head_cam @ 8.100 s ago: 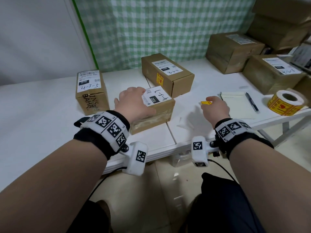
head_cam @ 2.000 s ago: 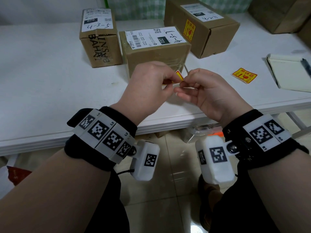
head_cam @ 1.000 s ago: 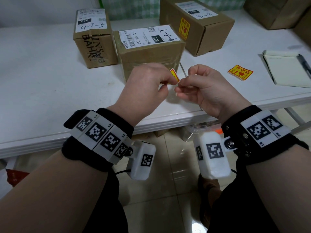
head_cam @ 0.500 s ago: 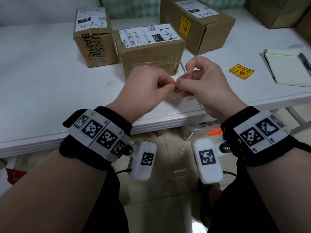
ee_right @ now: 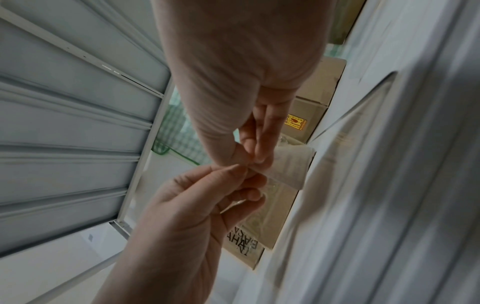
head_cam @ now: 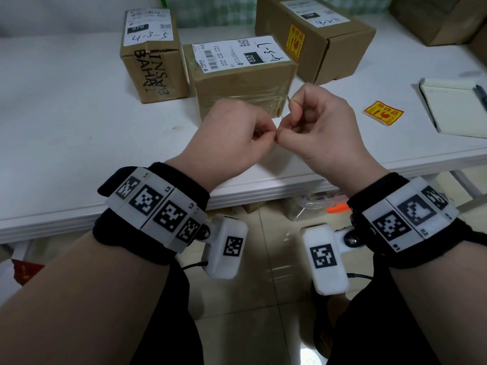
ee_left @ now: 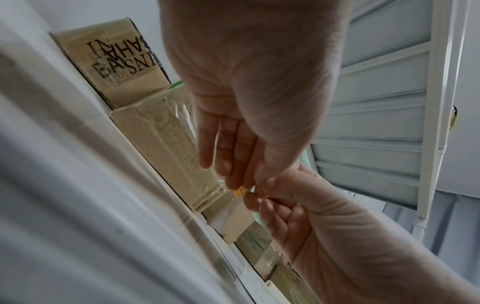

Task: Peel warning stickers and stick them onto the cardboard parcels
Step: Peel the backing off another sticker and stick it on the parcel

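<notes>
Both hands meet above the table's front edge, just before the middle parcel labelled 4-3-7. My left hand pinches a yellow warning sticker, of which only a corner shows in the left wrist view. My right hand pinches its white backing paper between thumb and fingers. In the head view the fingertips touch and hide the sticker. A second parcel, marked 4-3-5, stands to the left. The far right parcel carries a yellow sticker on its side.
A loose yellow sticker lies on the white table to the right of my hands. Beyond it lie a notepad and a pen. More cardboard boxes stand at the back right.
A second ago the hands were slightly apart with the yellow sticker showing between them. Now the fingertips are pressed together, the sticker is hidden, and the right hand sits a little higher.
</notes>
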